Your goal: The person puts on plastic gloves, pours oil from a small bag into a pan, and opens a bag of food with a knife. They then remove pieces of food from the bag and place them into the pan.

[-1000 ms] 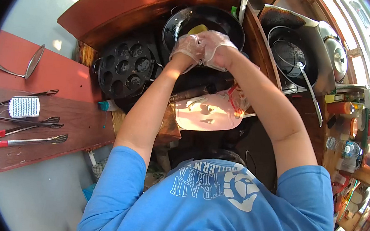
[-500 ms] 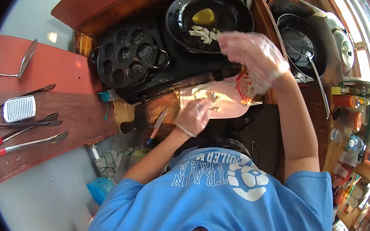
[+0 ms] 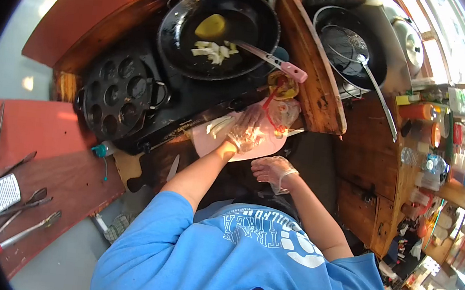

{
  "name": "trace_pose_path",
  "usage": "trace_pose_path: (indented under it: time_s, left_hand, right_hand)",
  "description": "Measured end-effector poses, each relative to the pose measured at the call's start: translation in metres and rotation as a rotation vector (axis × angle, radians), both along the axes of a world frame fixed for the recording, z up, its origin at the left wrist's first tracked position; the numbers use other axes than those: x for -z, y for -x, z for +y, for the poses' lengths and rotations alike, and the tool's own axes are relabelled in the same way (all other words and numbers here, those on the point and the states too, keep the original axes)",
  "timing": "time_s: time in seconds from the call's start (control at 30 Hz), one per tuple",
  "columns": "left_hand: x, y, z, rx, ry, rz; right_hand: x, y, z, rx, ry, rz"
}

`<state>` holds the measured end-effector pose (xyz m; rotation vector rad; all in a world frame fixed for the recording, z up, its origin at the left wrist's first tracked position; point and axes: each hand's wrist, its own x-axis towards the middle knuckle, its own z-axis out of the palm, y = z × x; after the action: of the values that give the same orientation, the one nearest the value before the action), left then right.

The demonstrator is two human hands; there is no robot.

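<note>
My left hand, in a clear plastic glove, reaches over a pink cutting board with its fingers stretched out. Pale chopped pieces lie on the board beside it. My right hand, gloved too, hangs off the board's near edge, fingers apart and loosely bent, holding nothing. Beyond the board stands a black frying pan with whitish chopped pieces and a yellow patch in it. A metal utensil with a pink handle rests across the pan's right rim.
Left of the pan sits a black mould pan with round hollows. A knife lies left of the board. A grater and tongs lie on the left counter. A wooden partition separates a wok on the right.
My right hand has come back from the frying pan's edge to near my body. My left hand has moved farther over the board. The view has shifted, and the pink-handled utensil now shows.
</note>
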<state>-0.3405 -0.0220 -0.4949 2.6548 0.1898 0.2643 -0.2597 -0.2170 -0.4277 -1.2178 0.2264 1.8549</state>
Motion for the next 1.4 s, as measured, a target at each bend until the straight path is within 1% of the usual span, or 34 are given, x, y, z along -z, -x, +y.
trace_pose_path:
  time_s: [0.03,0.07,0.1,0.17,0.2,0.23,0.27,0.3,0.33,0.37,0.43,0.5,0.57,0.6,0.63,0.67,0.7,0.73,0.77,0.8,0.83,0.87,0.9,0.93,1.03,1.07,1.13,1.17,1.2,1.23,1.3,1.33,1.37,1.4]
  left_hand:
    - [0.004,-0.009,0.001,-0.02,0.033,-0.048]
    - [0.004,-0.017,0.003,-0.014,-0.041,-0.012]
    - [0.004,-0.023,0.003,0.01,-0.042,-0.017]
    - [0.007,-0.029,0.001,-0.035,-0.137,0.171]
    - [0.012,-0.032,0.002,-0.064,-0.199,0.074]
    - [0.011,-0.033,0.002,-0.047,-0.206,0.069]
    - [0.01,-0.033,0.002,-0.099,-0.204,0.069]
    - [0.009,-0.033,0.001,-0.152,-0.201,0.071]
    - [0.008,-0.035,0.002,-0.166,-0.272,0.028]
    - [0.007,-0.039,0.001,-0.154,-0.28,0.024]
    - [0.003,-0.045,-0.002,-0.242,-0.292,0.078]
    - [-0.002,-0.05,-0.004,-0.257,-0.305,0.125]
    - [-0.016,-0.051,-0.005,-0.281,-0.312,0.175]
    - [-0.024,-0.049,-0.005,-0.25,-0.216,0.287]
    - [-0.029,-0.047,-0.004,-0.222,-0.121,0.396]
    - [-0.019,-0.038,-0.005,-0.236,-0.124,0.4]
    - [-0.01,-0.024,-0.01,-0.22,-0.105,0.341]
    - [-0.005,-0.012,-0.014,-0.204,-0.087,0.281]
    - [-0.027,-0.008,-0.018,-0.192,-0.007,0.328]
    - [-0.025,-0.002,-0.021,-0.208,0.049,0.306]
    - [-0.022,0.003,-0.023,-0.222,0.106,0.282]
    - [-0.03,0.005,-0.023,-0.231,0.101,0.281]
    - [-0.038,0.007,-0.023,-0.254,0.231,0.322]
    - [-0.048,0.009,-0.022,-0.276,0.364,0.362]
    - [-0.082,0.017,-0.012,-0.238,0.272,0.268]
    - [-0.097,0.013,-0.003,-0.249,0.278,0.321]
    - [-0.143,0.015,0.016,-0.312,0.314,0.303]
    - [-0.173,0.016,0.026,-0.361,0.354,0.288]
    - [-0.22,0.015,0.036,-0.434,0.625,0.241]
    - [-0.254,0.013,0.048,-0.501,0.897,0.185]
    - [-0.249,0.0,0.085,-0.573,0.736,0.046]
    - [-0.252,-0.009,0.105,-0.606,0.627,-0.007]
    - [-0.263,-0.017,0.123,-0.622,0.471,-0.037]
    - [-0.273,-0.023,0.136,-0.569,0.395,-0.047]
  right_hand:
    - [0.022,0.001,-0.01,0.091,-0.089,0.146]
    - [0.026,0.004,-0.011,0.114,-0.091,0.141]
    - [0.032,0.011,-0.008,0.186,-0.084,0.145]
    - [0.03,0.02,0.006,0.279,-0.083,0.146]
    - [0.025,0.022,0.014,0.386,-0.024,0.19]
    - [0.024,0.024,0.021,0.491,0.033,0.236]
    - [0.027,0.027,0.023,0.583,0.017,0.265]
    - [0.03,0.028,0.027,0.598,0.008,0.267]
    - [0.036,0.029,0.031,0.679,0.029,0.296]
    - [0.041,0.029,0.035,0.757,0.051,0.325]
    - [0.046,0.029,0.038,0.782,0.029,0.334]
    - [0.048,0.032,0.042,0.799,0.018,0.347]
    - [0.051,0.034,0.044,0.901,-0.032,0.394]
    - [0.054,0.033,0.047,0.933,0.047,0.44]
    - [0.075,0.034,0.045,0.922,0.048,0.443]
    - [0.076,0.032,0.05,0.881,-0.429,0.717]
    - [0.075,0.035,0.052,1.013,-0.277,0.677]
    - [0.039,0.034,0.064,1.134,-0.13,0.615]
    - [0.043,0.037,0.066,1.132,-0.115,0.544]
    - [0.047,0.04,0.069,1.128,-0.098,0.473]
    - [0.054,0.04,0.067,1.104,-0.088,0.457]
    - [0.062,0.039,0.065,1.08,-0.078,0.441]
    - [0.07,0.039,0.063,1.055,-0.068,0.426]
    - [0.056,0.039,0.063,1.043,-0.109,0.471]
    - [-0.025,0.037,0.071,0.982,-0.161,0.52]
    - [-0.043,0.035,0.074,0.931,-0.234,0.485]
    - [-0.106,0.031,0.083,0.804,-0.382,0.497]
    - [-0.127,0.026,0.093,0.778,-0.447,0.568]
    - [-0.141,0.02,0.102,0.722,-0.57,0.664]
    - [-0.153,0.014,0.113,0.661,-0.692,0.759]
    - [-0.175,0.001,0.142,0.563,-0.882,0.851]
    - [-0.204,-0.002,0.155,0.585,-0.775,0.601]
    - [-0.216,-0.006,0.167,0.636,-0.758,0.6]
    - [-0.22,-0.01,0.178,0.624,-0.767,0.585]
